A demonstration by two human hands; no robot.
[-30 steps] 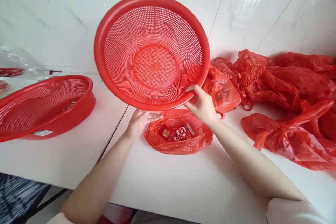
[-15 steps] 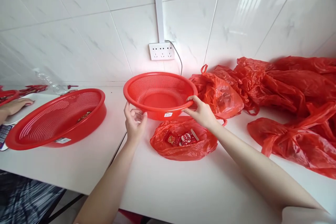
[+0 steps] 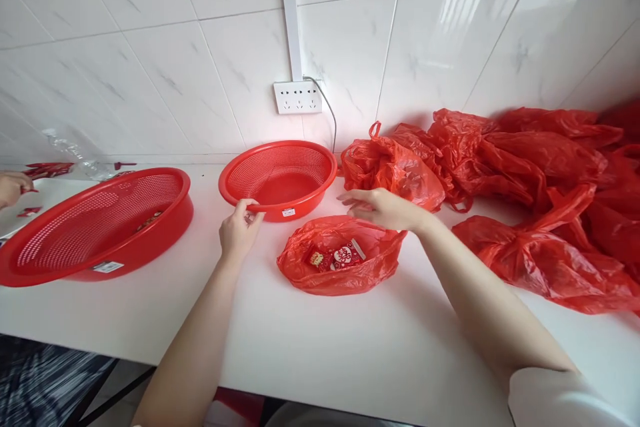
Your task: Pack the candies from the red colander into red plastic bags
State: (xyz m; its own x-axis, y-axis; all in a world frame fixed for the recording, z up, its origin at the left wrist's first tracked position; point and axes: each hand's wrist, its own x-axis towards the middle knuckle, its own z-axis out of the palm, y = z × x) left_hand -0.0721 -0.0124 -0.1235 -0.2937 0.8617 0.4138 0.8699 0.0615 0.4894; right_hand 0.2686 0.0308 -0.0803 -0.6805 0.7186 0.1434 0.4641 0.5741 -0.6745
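Head view: the left hand (image 3: 240, 230) has its thumb and fingers closed on the near rim of a round red plastic colander (image 3: 305, 207), while the right hand (image 3: 383, 208) is apart from it, fingers loosely spread above the far right side of an open red plastic bag (image 3: 345, 282). Whether that hand touches the bag, I cannot tell.

The colander sits upright near the back edge of the worktop (image 3: 350, 353); the bag lies between it and the front edge. As I judge it, the filling has at least begun, since a red packet with a white round print (image 3: 345, 255) and a smaller packet with a yellowish figure (image 3: 317, 259) lie in the bag; its mouth is neither gathered nor tied (the bag towards the right end (image 3: 545, 260) looks bunched at its neck).

The colander's mouth faces up and its white label faces the front edge; being round, it shows no clear long axis. The bag also opens upward, its long axis running left to right, roughly along the front edge. The white-printed packet points its pale end rightward and slightly to the back.
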